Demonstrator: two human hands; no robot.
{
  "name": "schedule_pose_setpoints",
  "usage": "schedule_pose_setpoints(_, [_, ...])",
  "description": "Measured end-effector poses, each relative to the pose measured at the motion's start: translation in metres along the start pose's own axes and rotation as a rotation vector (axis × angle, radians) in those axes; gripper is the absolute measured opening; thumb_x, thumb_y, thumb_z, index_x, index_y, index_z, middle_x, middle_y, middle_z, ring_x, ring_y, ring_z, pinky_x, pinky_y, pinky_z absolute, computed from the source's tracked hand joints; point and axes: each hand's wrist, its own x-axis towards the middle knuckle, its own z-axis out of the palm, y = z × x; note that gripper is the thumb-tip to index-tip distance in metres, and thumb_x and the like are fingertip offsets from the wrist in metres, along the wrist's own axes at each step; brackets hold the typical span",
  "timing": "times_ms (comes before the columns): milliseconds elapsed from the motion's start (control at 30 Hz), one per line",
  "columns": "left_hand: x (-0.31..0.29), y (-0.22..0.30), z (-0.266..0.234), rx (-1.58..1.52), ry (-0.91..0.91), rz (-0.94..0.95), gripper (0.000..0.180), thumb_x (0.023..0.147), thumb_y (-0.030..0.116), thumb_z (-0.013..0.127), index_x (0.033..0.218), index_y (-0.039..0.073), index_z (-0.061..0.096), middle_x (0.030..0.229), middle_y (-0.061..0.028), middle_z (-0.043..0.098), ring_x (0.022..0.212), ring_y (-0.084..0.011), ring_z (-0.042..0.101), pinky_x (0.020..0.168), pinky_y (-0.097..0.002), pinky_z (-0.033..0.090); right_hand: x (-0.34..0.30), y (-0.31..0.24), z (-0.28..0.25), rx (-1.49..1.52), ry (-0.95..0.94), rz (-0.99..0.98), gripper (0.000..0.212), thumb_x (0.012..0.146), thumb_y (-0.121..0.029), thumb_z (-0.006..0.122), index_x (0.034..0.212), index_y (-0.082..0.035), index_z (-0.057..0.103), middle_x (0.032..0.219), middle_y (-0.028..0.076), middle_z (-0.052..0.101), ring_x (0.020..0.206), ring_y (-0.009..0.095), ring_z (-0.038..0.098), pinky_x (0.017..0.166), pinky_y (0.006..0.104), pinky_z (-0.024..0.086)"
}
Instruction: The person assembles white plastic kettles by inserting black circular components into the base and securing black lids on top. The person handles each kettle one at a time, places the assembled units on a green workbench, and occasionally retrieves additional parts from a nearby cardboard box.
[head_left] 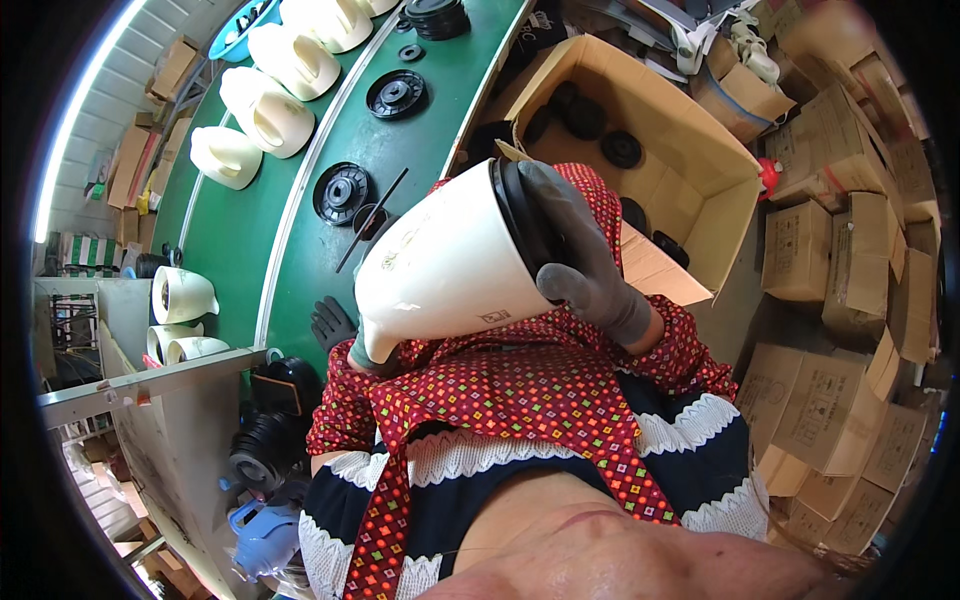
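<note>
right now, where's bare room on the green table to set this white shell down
Widest patch: the left side of the green table, between the far row of white shells and the near white shells. A smaller one lies between the two large black discs. The far end is crowded with shells and a black stack.

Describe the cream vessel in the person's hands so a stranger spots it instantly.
Start at the long green bench. Beside it, above the red patterned garment, the grey-gloved right hand grips the black end of a large cream vessel. Unlike the similar cream shells on the bench, it is held up.
</note>
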Motion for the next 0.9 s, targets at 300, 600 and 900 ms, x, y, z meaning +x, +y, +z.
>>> schedule_pose_setpoints(300, [0.029, 0.070, 0.030, 1.037, 0.194, 0.816, 0.054, 0.103, 0.011, 0.075, 0.152, -0.008, 0.060, 0.132, -0.0226, 0.076, 0.109, -0.0311, 0.079, 0.093, -0.0369, 0.067, -0.003, 0.060, 0.000, 0.507, 0.040, 0.342, 0.064, 0.122, -0.037, 0.043, 0.176, -0.006, 0.028, 0.150, 0.004, 0.060, 0.130, 0.008, 0.059, 0.111, 0.0244, 0.047])
schedule_pose_setpoints(600, [0.014, -0.002, -0.092, 0.540, -0.073, -0.156, 0.060, 0.113, 0.024, 0.062, 0.167, 0.006, 0.044, 0.166, -0.0153, 0.054, 0.151, -0.0273, 0.053, 0.122, -0.0397, 0.045, 0.021, 0.003, -0.049, -0.107, -0.103, -0.001, 0.099, 0.107, -0.080, 0.039, 0.168, -0.003, 0.043, 0.154, 0.021, 0.063, 0.137, 0.033, 0.063, 0.116, 0.0451, 0.049])
schedule_pose_setpoints(900, [0.028, 0.119, 0.043, 1.216, 0.020, 0.933, 0.064, 0.103, 0.015, 0.077, 0.157, -0.008, 0.053, 0.134, -0.0314, 0.073, 0.110, -0.0350, 0.079, 0.093, -0.0420, 0.067, 0.003, 0.062, -0.011, -0.480, -0.064, -0.363, 0.073, 0.109, -0.029, 0.067, 0.167, 0.002, 0.036, 0.159, 0.023, 0.049, 0.145, 0.040, 0.052, 0.133, 0.0472, 0.032])
